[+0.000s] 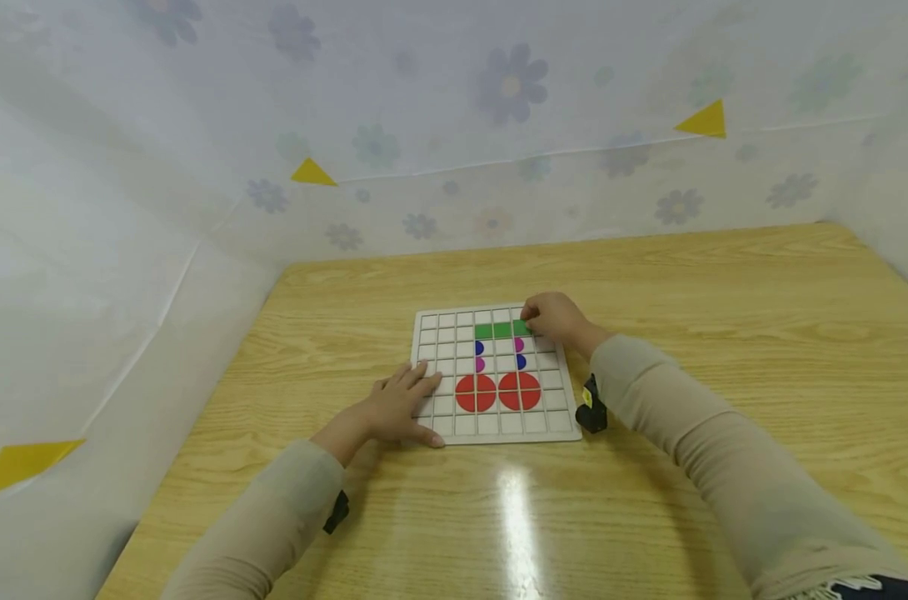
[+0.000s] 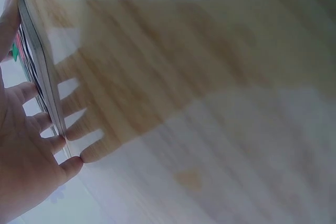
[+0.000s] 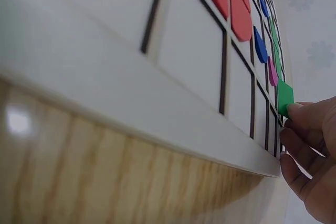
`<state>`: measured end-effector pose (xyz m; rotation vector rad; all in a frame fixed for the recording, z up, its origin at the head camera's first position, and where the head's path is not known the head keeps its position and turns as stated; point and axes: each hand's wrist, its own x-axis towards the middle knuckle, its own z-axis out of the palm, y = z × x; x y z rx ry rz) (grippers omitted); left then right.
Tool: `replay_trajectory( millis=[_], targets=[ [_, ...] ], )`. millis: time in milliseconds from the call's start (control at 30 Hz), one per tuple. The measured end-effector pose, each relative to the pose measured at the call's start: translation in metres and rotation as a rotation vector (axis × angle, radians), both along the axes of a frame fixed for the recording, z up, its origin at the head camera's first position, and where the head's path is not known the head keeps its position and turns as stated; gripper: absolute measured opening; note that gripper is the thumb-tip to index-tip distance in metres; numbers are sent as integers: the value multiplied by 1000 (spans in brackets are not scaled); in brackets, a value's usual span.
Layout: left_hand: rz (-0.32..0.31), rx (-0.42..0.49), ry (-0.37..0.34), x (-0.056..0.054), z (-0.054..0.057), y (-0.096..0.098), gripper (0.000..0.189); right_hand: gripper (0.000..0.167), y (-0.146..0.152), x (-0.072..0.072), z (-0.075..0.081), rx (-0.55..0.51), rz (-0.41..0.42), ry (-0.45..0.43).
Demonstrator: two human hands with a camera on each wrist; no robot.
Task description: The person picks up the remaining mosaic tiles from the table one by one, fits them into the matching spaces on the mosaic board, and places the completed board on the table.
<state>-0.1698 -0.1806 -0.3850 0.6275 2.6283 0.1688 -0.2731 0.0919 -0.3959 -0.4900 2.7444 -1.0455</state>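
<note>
A white gridded board [image 1: 555, 422] lies on the table. My left hand [image 1: 397, 407] rests on its left edge with the fingers spread; in the left wrist view the fingertips [image 2: 56, 142] touch the board's rim. At the board's far right, my right hand [image 1: 561, 318] pinches a green square tile [image 3: 285, 98] between thumb and fingers; the tile is slightly tilted in the right wrist view. It is at the right end of a row of green tiles [image 1: 493, 331]. Nearer lie small blue and pink half-circles [image 1: 480, 347] and two red circles [image 1: 475, 393] made of quarter pieces.
The wood-grain table [image 1: 649, 517] extends around the board on all sides. A pale flowered sheet [image 1: 454, 125] hangs behind and at the sides, with yellow triangles [image 1: 705, 121] on it. A black wrist device [image 1: 592, 408] sits under the right forearm, close to the board's right edge.
</note>
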Motion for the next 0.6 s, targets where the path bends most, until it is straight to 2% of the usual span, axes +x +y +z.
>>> replay_trajectory(
  millis=[333,600],
  targets=[
    [-7,1,4,0,2,1,94,14,-2,5,2,94,32,88],
    [-13,-25,6,-5,5,3,95,17,-2,6,5,122,62,49]
  ],
)
